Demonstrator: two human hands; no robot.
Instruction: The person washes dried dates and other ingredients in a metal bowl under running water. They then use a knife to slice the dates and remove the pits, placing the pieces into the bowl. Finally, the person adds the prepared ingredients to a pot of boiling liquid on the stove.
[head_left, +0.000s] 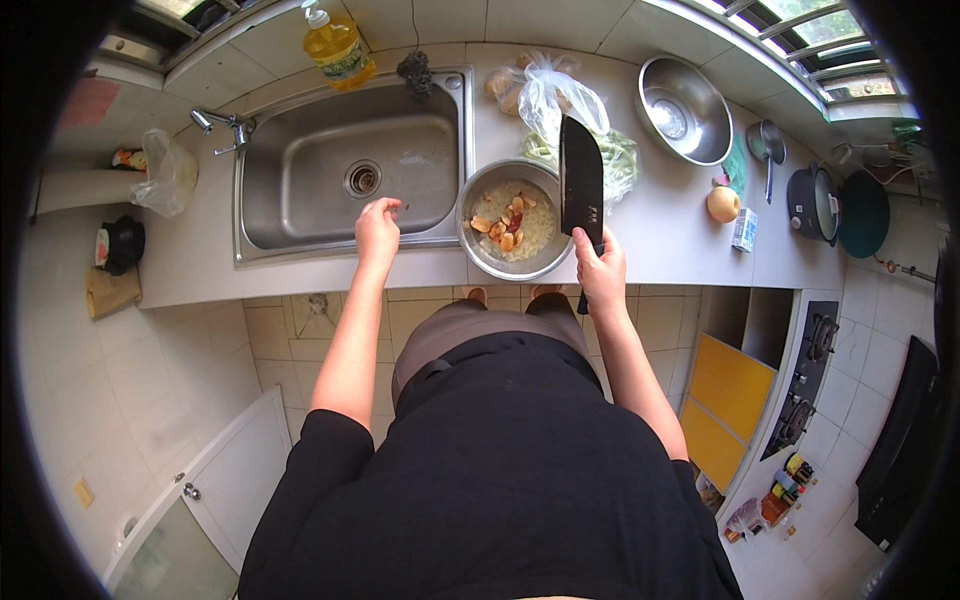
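Note:
My right hand (602, 271) grips the handle of a black-bladed kitchen cleaver (581, 176), its blade upright in the picture. The blade lies just right of a metal bowl (480, 259) and overlaps its rim in view. In the bowl are pale, wet-looking grains, with several brownish slices (507, 241) and dark red pieces on top. My left hand (377, 232) hovers over the front rim of the steel sink (300, 187), fingers loosely bent, nothing visible in them. A few tiny dark bits show near its fingertips.
Behind the bowl lie plastic bags (555, 97) of produce. To the right are an empty metal basin (686, 112), a small saucepan (766, 142), a round pale fruit (723, 204), a small box (744, 229) and an electric pot (814, 202). A faucet (238, 131) and soap bottle (339, 52) flank the sink.

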